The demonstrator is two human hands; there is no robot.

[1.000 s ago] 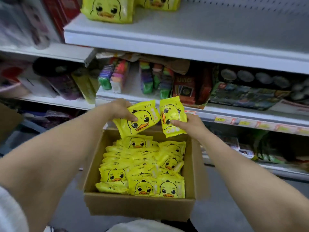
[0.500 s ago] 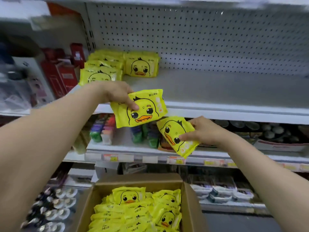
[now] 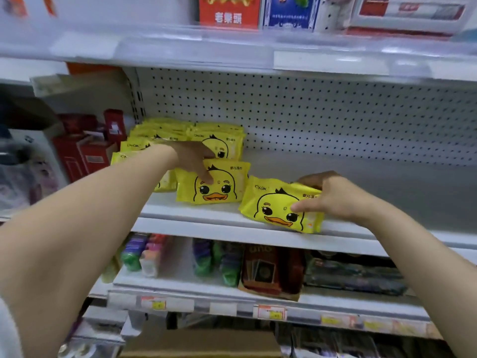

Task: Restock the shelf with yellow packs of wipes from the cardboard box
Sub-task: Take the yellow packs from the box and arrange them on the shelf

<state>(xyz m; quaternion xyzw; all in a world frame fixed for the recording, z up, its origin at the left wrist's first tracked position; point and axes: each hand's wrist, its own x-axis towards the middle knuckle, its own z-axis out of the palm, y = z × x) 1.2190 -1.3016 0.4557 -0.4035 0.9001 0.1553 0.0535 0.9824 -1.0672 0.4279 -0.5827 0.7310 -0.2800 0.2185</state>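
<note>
Nearest me sits the cardboard box (image 3: 201,343), then my right hand (image 3: 335,198) pinches a yellow pack (image 3: 271,205) on the front lip of the shelf (image 3: 196,215), my left hand (image 3: 192,157) grips a second pack (image 3: 219,188) just behind, and stacked packs (image 3: 227,140) stand farthest back by the pegboard (image 3: 335,120).

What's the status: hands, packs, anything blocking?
Hands: left hand holds left pack standing on shelf; right hand pinches right pack at shelf's front edge. Stacked packs behind, not blocking.
</note>
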